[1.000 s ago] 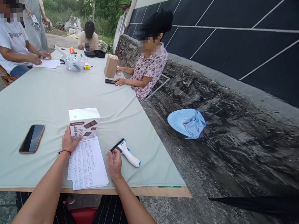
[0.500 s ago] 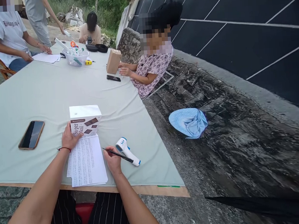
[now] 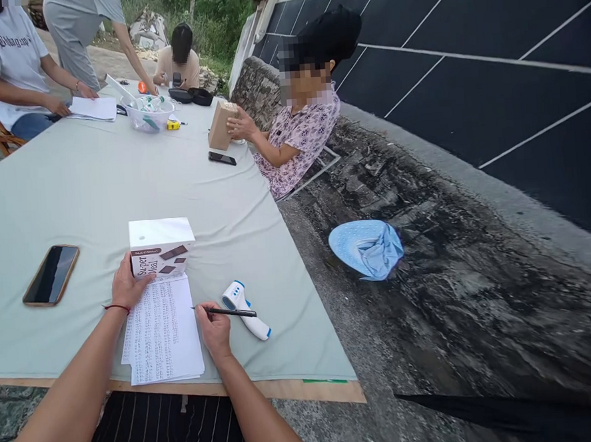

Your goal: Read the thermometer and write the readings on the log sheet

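Black pen (image 3: pixel 238 312), lower centre of frame, pinched in the right hand (image 3: pixel 215 329). Tip points left, at the right edge of the written sheets (image 3: pixel 162 336); long axis nearly level across frame, back end slightly lower, overlapping the thermometer gun (image 3: pixel 254 327) in view, contact unclear. Left hand (image 3: pixel 128 282) grips left side of the box (image 3: pixel 160 230) at the sheets' top end. Step looks like pen poised for writing; next move would call for tip left onto the sheets, box held steady.
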The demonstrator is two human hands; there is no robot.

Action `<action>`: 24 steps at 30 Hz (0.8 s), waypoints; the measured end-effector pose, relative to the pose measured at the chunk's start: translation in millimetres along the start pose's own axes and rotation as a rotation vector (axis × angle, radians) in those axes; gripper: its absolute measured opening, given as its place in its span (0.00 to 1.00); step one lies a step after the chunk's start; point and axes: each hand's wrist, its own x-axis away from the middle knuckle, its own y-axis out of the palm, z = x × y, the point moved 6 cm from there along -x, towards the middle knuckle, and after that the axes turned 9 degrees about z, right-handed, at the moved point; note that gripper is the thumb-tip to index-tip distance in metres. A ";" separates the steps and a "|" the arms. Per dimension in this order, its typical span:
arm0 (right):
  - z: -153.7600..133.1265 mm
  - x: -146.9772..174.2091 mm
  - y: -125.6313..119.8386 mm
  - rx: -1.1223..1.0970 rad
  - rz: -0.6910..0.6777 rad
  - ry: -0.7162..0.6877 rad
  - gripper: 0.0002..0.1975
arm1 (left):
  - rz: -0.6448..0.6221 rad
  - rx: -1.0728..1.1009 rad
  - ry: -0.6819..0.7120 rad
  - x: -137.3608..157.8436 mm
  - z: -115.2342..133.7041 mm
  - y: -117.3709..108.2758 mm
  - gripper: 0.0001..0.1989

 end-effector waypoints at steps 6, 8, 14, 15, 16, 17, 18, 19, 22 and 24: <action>1.6 -2.8 -1.0 0.020 0.019 -0.002 0.16 | 0.001 0.041 -0.005 -1.0 2.9 1.2 0.37; 1.2 -3.6 -2.4 0.020 0.023 -0.007 0.16 | -0.004 0.049 -0.003 -0.3 3.9 2.2 0.37; 0.5 -4.7 -2.7 0.020 0.019 -0.013 0.16 | -0.004 0.052 -0.013 -0.7 3.3 4.6 0.36; 0.5 -5.3 -2.0 0.022 0.015 -0.011 0.16 | -0.008 0.055 -0.015 -1.3 3.2 5.0 0.36; 0.3 -6.1 -1.3 0.026 0.013 -0.009 0.16 | -0.008 0.057 -0.014 -2.0 3.5 5.1 0.36; -0.4 -6.9 -1.1 0.032 0.015 -0.005 0.16 | -0.008 0.056 -0.009 -2.6 4.3 5.1 0.36; -1.5 -7.5 -1.3 0.041 0.018 0.001 0.16 | -0.005 0.053 -0.001 -3.0 5.6 4.7 0.36; -2.9 -7.9 -2.2 0.047 0.026 0.008 0.16 | 0.002 0.046 0.010 -3.2 7.4 4.2 0.37; -8.3 -6.2 -7.8 0.018 0.066 0.030 0.15 | 0.002 0.044 0.029 -2.4 12.4 5.2 0.39; -11.2 -1.4 -11.7 -0.057 0.078 0.032 0.13 | -0.009 0.037 0.032 -1.8 14.3 7.7 0.40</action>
